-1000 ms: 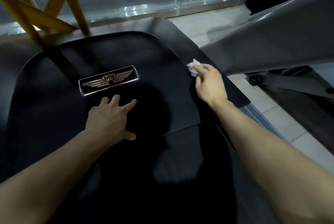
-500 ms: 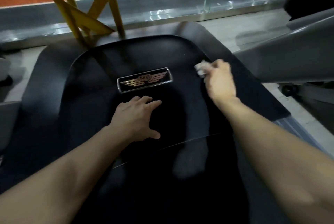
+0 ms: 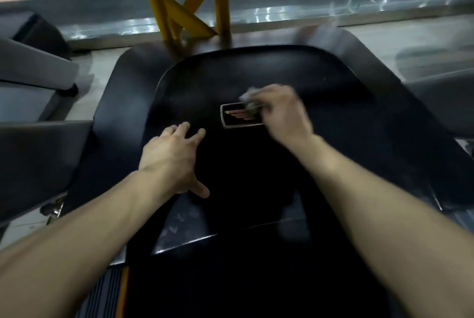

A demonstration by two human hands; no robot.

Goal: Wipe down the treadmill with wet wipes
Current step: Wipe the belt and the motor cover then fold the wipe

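Observation:
The treadmill's black front cover (image 3: 320, 138) fills the middle of the view, with a chrome-framed winged badge (image 3: 232, 116) at its centre. My right hand (image 3: 282, 112) is blurred with motion and holds a crumpled white wet wipe (image 3: 247, 95) pressed over the badge's right half. My left hand (image 3: 171, 158) lies flat on the cover, fingers spread, just left of and below the badge. The dark belt (image 3: 243, 279) runs toward me under both forearms.
Yellow metal legs (image 3: 179, 4) stand just beyond the cover's far edge, before a glass wall and orange floor. Grey frames of neighbouring machines flank it at the left (image 3: 33, 68) and right (image 3: 441, 102). A striped side rail (image 3: 107, 292) lies at the lower left.
My right hand has swept the wipe leftward from the cover's right edge onto the badge. My left hand stays planted on the cover. The view has turned to the left.

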